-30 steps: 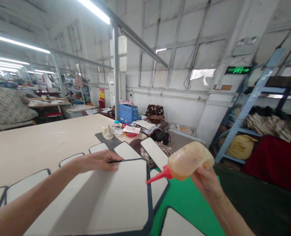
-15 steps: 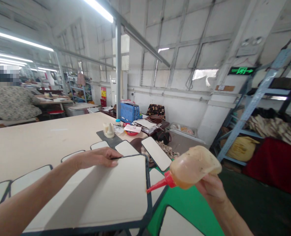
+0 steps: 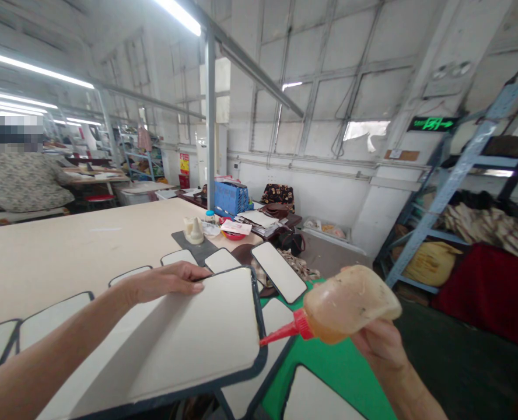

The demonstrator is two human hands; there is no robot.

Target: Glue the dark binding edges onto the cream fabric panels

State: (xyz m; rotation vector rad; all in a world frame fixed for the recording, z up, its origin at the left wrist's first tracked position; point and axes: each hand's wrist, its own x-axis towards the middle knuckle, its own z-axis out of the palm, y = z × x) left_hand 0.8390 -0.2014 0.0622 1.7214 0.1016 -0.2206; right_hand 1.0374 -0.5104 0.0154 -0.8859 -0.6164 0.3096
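Squeeze bottle, cloudy yellowish plastic, round-bodied, tipped sideways in the right hand's grasp, right of a white panel. Tapered red nozzle pointing left, tip at the panel's dark right rim. Panel flat, smooth, round-cornered, with left hand pinching its far edge, thumb on top. Close around, similar dark-rimmed panels, some over a green surface. Farther off, blue basket and red bowl. Open room across the broad beige tabletop at left; bare green below the bottle.
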